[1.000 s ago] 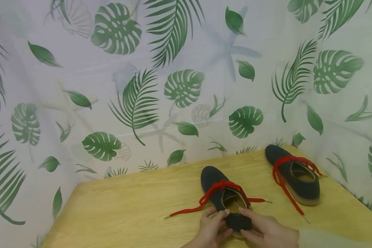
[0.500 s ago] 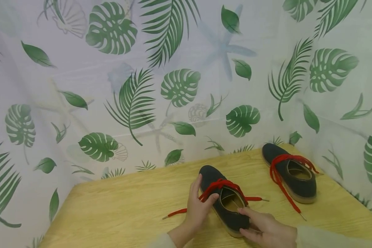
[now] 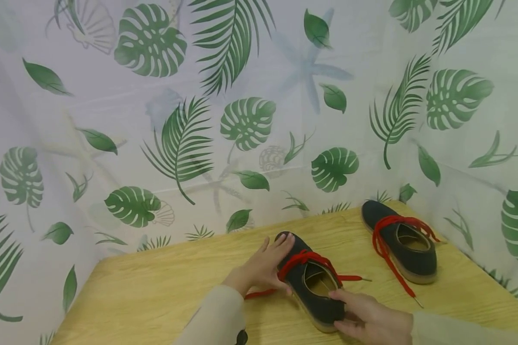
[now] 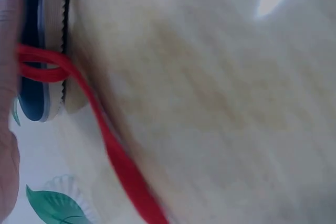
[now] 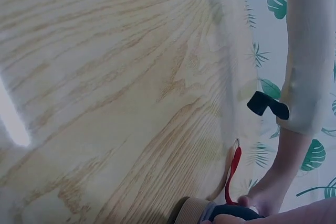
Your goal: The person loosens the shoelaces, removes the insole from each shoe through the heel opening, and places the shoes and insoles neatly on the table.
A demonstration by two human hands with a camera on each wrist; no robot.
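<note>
A dark navy shoe (image 3: 304, 292) with a bow of red lace (image 3: 312, 256) lies on the wooden table, toe pointing away. My right hand (image 3: 367, 314) pinches its heel, thumb at the collar and fingers low at the back. On the toe rest the extended fingers of my left hand (image 3: 265, 263), with its thumb along the shoe's near left side. The left wrist view shows the pale sole edge (image 4: 54, 19) and a loose lace end (image 4: 118, 161) trailing over the table. Only the heel end (image 5: 191, 211) shows low in the right wrist view.
A matching navy shoe (image 3: 420, 263) with a red lace bow stands at the right, one lace end (image 3: 401, 280) hanging forward. The wooden table (image 3: 155, 297) meets a leaf-printed curtain (image 3: 241, 201) behind and at the sides.
My left hand has left the heel and moved forward along the shoe's left side onto the toe. The right hand has kept hold of the heel. The view has shifted slightly.
</note>
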